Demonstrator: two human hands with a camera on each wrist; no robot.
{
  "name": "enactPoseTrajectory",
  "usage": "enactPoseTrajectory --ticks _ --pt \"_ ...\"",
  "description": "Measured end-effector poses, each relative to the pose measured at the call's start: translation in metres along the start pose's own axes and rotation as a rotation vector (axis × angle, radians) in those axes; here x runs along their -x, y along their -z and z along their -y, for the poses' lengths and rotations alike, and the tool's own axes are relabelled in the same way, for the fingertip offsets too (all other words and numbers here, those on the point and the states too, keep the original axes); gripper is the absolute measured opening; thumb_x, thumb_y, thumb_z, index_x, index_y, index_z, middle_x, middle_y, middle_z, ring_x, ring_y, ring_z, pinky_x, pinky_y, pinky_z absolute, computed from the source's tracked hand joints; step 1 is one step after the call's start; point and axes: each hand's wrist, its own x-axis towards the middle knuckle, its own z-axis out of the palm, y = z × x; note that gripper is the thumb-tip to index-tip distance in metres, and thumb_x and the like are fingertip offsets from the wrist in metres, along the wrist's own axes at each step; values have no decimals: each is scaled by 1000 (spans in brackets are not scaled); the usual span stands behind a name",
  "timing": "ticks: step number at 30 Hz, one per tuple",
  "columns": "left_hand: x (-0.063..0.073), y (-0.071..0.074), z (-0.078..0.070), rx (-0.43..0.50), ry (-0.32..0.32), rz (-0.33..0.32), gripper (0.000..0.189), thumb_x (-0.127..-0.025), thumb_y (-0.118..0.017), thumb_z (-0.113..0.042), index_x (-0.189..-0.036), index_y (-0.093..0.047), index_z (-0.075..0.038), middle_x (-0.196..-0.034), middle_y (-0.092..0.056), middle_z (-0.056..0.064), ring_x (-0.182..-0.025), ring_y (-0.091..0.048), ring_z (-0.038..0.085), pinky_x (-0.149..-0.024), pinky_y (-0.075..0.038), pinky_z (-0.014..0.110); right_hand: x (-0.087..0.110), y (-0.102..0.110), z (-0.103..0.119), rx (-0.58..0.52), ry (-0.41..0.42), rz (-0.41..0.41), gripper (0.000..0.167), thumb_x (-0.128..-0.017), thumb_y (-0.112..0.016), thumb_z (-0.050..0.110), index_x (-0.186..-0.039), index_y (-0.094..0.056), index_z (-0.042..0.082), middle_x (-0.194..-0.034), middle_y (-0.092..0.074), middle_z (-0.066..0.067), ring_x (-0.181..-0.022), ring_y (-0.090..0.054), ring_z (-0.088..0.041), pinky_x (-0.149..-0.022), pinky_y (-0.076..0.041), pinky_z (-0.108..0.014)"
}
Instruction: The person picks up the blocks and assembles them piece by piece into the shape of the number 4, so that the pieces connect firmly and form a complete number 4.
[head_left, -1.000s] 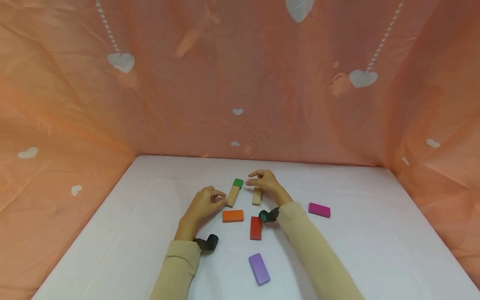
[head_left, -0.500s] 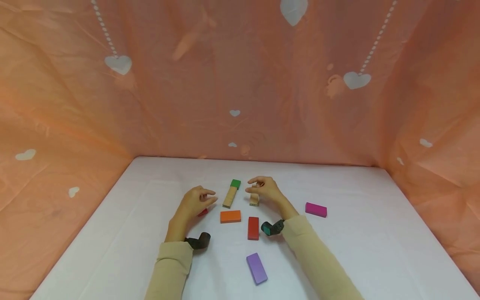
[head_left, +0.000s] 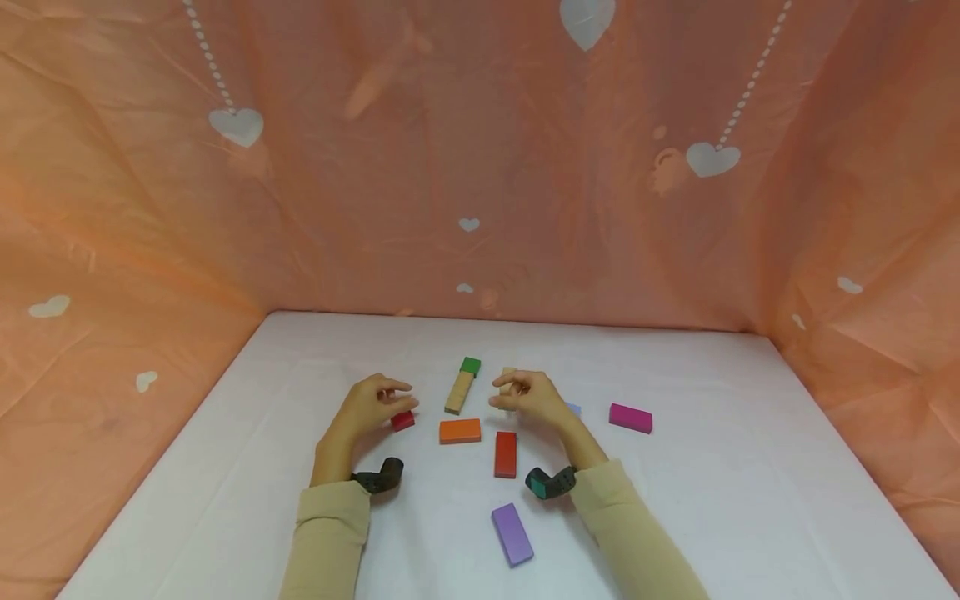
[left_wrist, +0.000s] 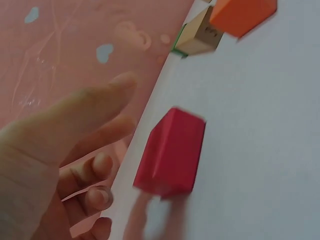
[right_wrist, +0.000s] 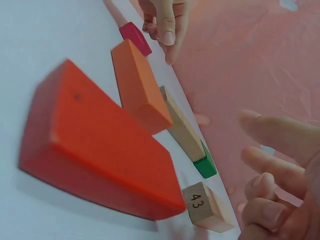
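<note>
My left hand [head_left: 369,407] hovers over the left side of the white table with nothing between its thumb and loosely bent fingers. Beside its fingertips lies a crimson block [left_wrist: 172,152], partly hidden by the hand in the head view. My right hand [head_left: 534,398] holds nothing and is raised near a plain wooden block [right_wrist: 209,207] marked 43, which it partly covers in the head view. Between the hands, another plain wooden block [head_left: 459,393] lies end to end with a green block [head_left: 470,366]. Closer to me are an orange block [head_left: 460,431] and a red block [head_left: 506,455].
A purple block [head_left: 512,535] lies nearest to me, and a magenta block [head_left: 631,418] at the right. A pale blue block [head_left: 574,409] peeks out behind the right wrist. An orange cloth [head_left: 480,167] with hearts surrounds the table [head_left: 750,467].
My left hand has drawn away to the left from the wooden block, and the crimson block has come into view. My right hand has shifted slightly towards me, revealing the pale blue block.
</note>
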Motion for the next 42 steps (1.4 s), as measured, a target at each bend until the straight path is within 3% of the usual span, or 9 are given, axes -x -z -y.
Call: enactPoseTrajectory --ticks 11,21,32,42 --pt "8 14 10 58 56 117 43 -75 -82 -30 -109 -72 -6 -96 -64 13 -85 -50 17 -73 -42 27 13 -7 -4 3 27 55 34 -81 -75 11 -110 -67 -6 -66 -44 4 -64 -42 -8 -60 -35 -19" --pt "13 20 13 87 83 185 46 -70 -86 -26 -107 -72 -3 -79 -53 3 -79 -47 15 -70 -40 24 14 -14 -8 49 84 110 32 -82 -74 12 -108 -69 -5 -64 -39 3 -63 -38 -9 -60 -32 -19" --pt "12 18 15 78 81 190 40 -71 -85 -21 -103 -73 -2 -75 -48 0 -77 -46 16 -69 -38 27 16 -21 -10 74 95 129 32 -80 -77 13 -106 -70 -3 -57 -36 5 -56 -36 -8 -57 -29 -19" --pt "9 14 15 75 6 183 38 -71 -85 -19 -101 -73 0 -73 -49 -1 -73 -44 12 -67 -37 23 16 -24 -9 111 80 120 30 -78 -78 14 -103 -72 -2 -56 -35 4 -55 -35 -9 -55 -27 -18"
